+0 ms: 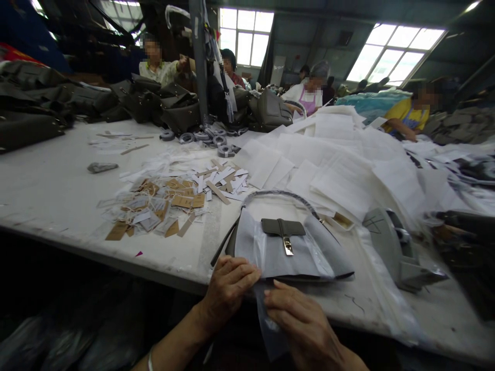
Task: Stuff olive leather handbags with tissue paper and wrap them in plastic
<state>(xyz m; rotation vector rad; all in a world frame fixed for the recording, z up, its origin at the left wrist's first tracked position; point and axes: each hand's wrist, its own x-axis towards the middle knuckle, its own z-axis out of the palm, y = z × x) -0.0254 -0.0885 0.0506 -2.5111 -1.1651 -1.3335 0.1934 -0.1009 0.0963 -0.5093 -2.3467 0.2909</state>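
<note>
A grey handbag [224,242] lies flat at the table's front edge, its dark wrapped handle [280,193] pointing away from me. Pale translucent sheeting [247,247] covers much of its front, around a dark flap with a shiny gold clasp [287,246]. My left hand [231,282] is closed at the bag's near left edge, its fingertips pinching the sheeting there. Just right of it, below the table edge, my right hand [296,314] is closed on a translucent film strip [266,324] that hangs down from the bag. My right fingertips are partly hidden.
A tape dispenser [394,247] stands right of the bag. Left lie piled brown tags [187,200] and paper strips [222,180]. White sheets [328,149] are heaped behind, beside wrapped rings [220,140]. Dark bags [174,105] line the back, near a post [199,62]. Several people work beyond.
</note>
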